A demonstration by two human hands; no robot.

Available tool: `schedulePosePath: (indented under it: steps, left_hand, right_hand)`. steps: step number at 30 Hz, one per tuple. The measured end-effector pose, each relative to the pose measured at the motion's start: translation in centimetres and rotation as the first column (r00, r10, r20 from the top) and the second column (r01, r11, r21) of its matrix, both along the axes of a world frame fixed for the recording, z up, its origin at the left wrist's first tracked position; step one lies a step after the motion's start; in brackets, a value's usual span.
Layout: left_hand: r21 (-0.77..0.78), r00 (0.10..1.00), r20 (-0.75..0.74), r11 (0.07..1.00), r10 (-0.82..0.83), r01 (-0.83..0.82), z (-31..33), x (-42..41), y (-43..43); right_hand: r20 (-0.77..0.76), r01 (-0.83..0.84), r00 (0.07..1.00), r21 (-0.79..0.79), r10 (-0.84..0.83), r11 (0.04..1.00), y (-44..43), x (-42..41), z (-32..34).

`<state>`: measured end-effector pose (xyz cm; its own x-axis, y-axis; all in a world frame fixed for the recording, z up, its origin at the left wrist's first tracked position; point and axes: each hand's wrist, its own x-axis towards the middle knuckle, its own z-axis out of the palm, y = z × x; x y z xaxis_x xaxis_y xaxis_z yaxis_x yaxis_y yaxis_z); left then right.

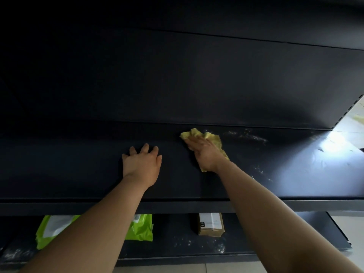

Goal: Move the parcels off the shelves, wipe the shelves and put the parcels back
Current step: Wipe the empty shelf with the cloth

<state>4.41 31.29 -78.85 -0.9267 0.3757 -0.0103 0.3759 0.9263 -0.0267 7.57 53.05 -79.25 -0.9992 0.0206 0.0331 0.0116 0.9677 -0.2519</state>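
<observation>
A black shelf (78, 166) runs across the view with no parcels on it. My right hand (203, 152) lies flat on a yellow cloth (213, 137) and presses it against the shelf near the back edge. My left hand (141, 163) rests palm down on the shelf to the left of the cloth, fingers spread. White dust streaks (246, 135) mark the shelf right of the cloth. On the lower shelf (177, 245) lie two green bag parcels (49, 229) (141, 227), partly hidden by my left arm, and a brown box parcel (211, 224).
The shelf's dark back panel (177, 75) rises behind my hands. A pale tiled floor (352, 123) shows past the shelf's right end. Dust specks lie on the lower shelf near the brown box.
</observation>
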Motion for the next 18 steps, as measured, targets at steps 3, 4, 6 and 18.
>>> schedulePosePath:
  steps: [3, 4, 6, 18]
  left_hand:
    - [0.025, 1.0, -0.023, 1.0, -0.015, 0.016, -0.6, -0.4, 0.0]
    - [0.031, 0.999, -0.027, 0.999, -0.018, 0.019, -0.8, -0.5, 0.0]
    - [0.035, 0.999, -0.033, 0.999, -0.02, 0.021, -1.1, -0.8, 0.0]
    - [0.068, 0.996, -0.076, 0.997, -0.039, 0.044, -1.4, -1.1, -0.2]
  right_hand:
    - [-0.015, 0.235, 0.972, 0.039, -0.235, 0.971, 3.0, -0.4, 0.0]
    - [-0.012, 0.289, 0.957, 0.047, -0.289, 0.956, 3.4, -0.5, 0.0]
    - [-0.016, 0.292, 0.956, 0.048, -0.292, 0.955, 2.7, -1.1, -0.2]
    - [0.102, 0.044, 0.993, 0.113, -0.056, 0.993, -3.1, -8.4, 0.1]
